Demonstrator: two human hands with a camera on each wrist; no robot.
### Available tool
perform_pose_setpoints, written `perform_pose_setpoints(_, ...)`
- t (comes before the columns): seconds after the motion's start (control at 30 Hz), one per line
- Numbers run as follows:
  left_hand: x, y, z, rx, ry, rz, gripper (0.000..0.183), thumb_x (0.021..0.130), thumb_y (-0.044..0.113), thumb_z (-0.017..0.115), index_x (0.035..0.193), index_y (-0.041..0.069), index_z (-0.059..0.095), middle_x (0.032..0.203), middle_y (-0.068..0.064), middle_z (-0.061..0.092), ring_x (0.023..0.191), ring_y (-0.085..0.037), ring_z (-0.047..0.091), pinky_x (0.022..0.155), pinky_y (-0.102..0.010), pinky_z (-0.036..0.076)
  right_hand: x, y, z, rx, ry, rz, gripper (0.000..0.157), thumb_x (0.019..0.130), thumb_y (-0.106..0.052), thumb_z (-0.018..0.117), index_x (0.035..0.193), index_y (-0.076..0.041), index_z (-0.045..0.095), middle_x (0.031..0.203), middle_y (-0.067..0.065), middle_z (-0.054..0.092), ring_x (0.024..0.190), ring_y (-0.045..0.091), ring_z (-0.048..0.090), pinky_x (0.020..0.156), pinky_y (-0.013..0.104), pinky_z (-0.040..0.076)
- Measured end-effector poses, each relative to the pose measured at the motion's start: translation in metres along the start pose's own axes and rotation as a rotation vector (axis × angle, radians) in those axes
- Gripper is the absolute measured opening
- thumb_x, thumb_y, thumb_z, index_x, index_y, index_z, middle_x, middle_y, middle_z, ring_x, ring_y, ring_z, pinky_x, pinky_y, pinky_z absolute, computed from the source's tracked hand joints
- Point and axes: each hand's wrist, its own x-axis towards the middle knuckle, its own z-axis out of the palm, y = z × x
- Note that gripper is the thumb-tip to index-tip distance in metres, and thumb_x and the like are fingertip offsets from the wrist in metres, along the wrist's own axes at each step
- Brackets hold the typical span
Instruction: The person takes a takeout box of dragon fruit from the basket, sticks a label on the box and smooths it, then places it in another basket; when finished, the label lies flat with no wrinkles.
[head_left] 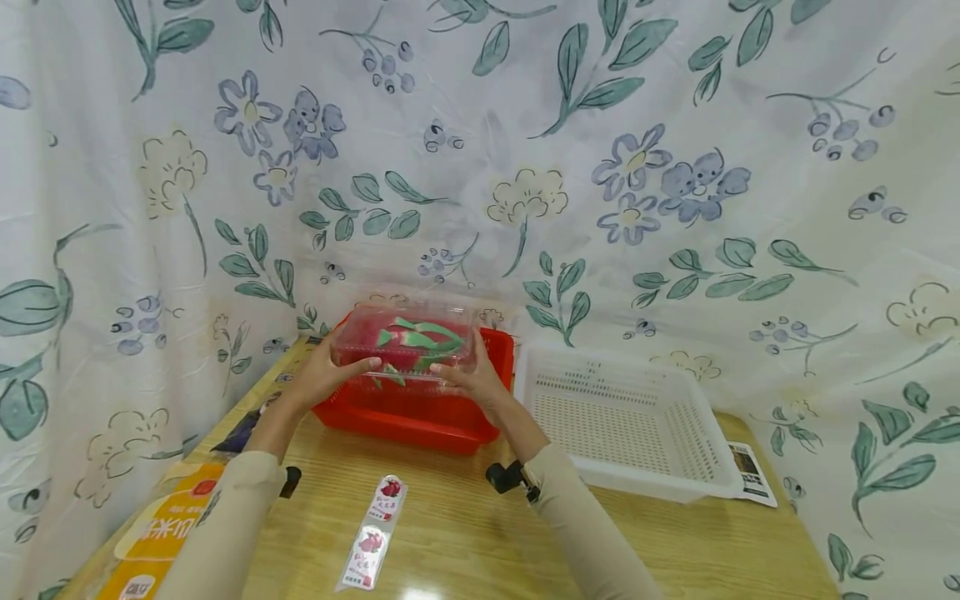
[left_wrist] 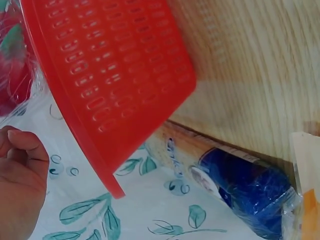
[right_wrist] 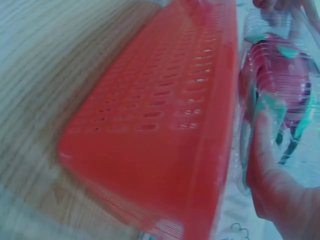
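Note:
Both hands hold a clear plastic clamshell box [head_left: 360, 333] over the red basket [head_left: 405, 427] in the head view. Pink-red dragon fruit [head_left: 423, 340] with green scales shows through the plastic. My left hand [head_left: 321, 379] grips the box's left end, its thumb along the front. At the opposite end my right hand [head_left: 480, 379] grips it the same way. In the right wrist view the right thumb [right_wrist: 265, 145] presses on the clear wall; the left wrist view shows the left hand [left_wrist: 22, 182] with curled fingers beside the red basket's rim.
Right of the red basket stands a white perforated basket [head_left: 615, 425], with a printed card [head_left: 752, 475] beside it. A strip of dragon-fruit stickers [head_left: 372, 533] lies on the wooden table [head_left: 442, 517]. A yellow package [head_left: 168, 533] and a dark blue package [left_wrist: 245, 185] lie at left. Floral curtain [head_left: 480, 150] hangs behind.

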Motion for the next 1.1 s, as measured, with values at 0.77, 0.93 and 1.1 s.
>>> perform_pose_setpoints(0.77, -0.006, 0.01, 0.005, 0.153, 0.076, 0.017, 0.106, 0.082, 0.063, 0.07, 0.161, 0.026, 0.009, 0.158, -0.019, 0.032, 0.135, -0.045, 0.039, 0.104, -0.069, 0.036, -0.013, -0.004, -0.009, -0.167, 0.0, 0.001, 0.105, 0.087, -0.036, 0.074, 0.158, -0.04, -0.004, 0.152, 0.0, 0.039, 0.132, 0.029, 0.047, 0.096, 0.047, 0.054)
perform_pose_setpoints(0.93, -0.007, 0.01, 0.008, 0.206, 0.078, 0.023, 0.108, 0.081, 0.067, 0.069, 0.161, 0.025, 0.011, 0.156, -0.019, 0.036, 0.133, -0.044, 0.041, 0.102, -0.069, 0.038, -0.015, -0.003, -0.009, -0.198, 0.011, -0.01, 0.107, 0.085, -0.037, 0.076, 0.158, -0.04, -0.001, 0.154, -0.001, 0.038, 0.138, 0.028, 0.041, 0.099, 0.048, 0.052)
perform_pose_setpoints(1.1, -0.008, 0.011, 0.009, 0.225, 0.086, 0.028, 0.107, 0.081, 0.067, 0.068, 0.161, 0.024, 0.011, 0.156, -0.019, 0.035, 0.134, -0.046, 0.04, 0.103, -0.07, 0.036, -0.018, -0.006, -0.01, -0.219, 0.015, -0.013, 0.107, 0.087, -0.036, 0.075, 0.158, -0.037, -0.005, 0.158, 0.003, 0.033, 0.138, 0.031, 0.041, 0.102, 0.05, 0.049)
